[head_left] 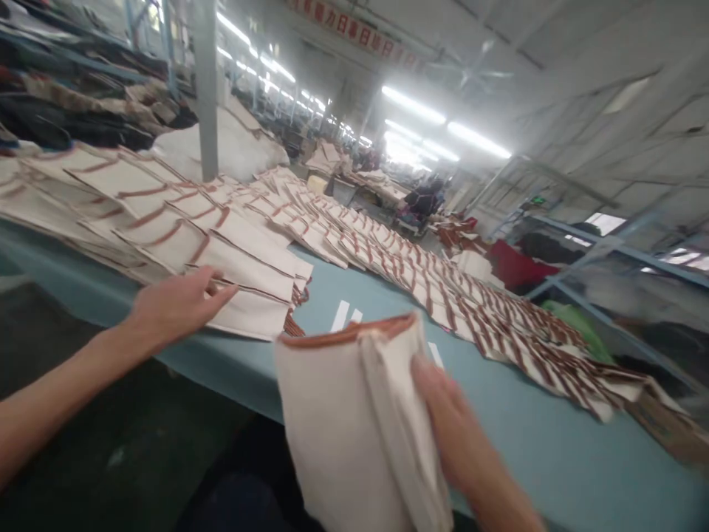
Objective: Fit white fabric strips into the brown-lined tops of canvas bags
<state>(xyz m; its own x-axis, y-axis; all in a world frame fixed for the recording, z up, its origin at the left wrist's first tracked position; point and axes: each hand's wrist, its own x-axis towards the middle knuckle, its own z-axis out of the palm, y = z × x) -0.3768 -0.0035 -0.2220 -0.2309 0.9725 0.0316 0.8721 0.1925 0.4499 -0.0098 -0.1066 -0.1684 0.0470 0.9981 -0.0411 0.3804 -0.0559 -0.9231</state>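
Note:
My right hand (443, 414) grips a stack of cream cloth pieces with a brown-trimmed top edge (354, 414), held upright over the near edge of the blue-green table (532, 436). My left hand (177, 303) reaches out, fingers together and partly curled, resting on the nearest cream piece (249, 303) of a long overlapping row of cloth pieces (166, 214) spread on the table. I cannot see anything pinched in its fingers.
A second long row of brown-trimmed pieces (487, 303) runs along the table's far side to a cardboard box (665, 421) at the right. A grey pillar (207, 89) stands behind the left row. Shelves with fabric (72, 111) lie at far left, metal racks (609, 251) at right.

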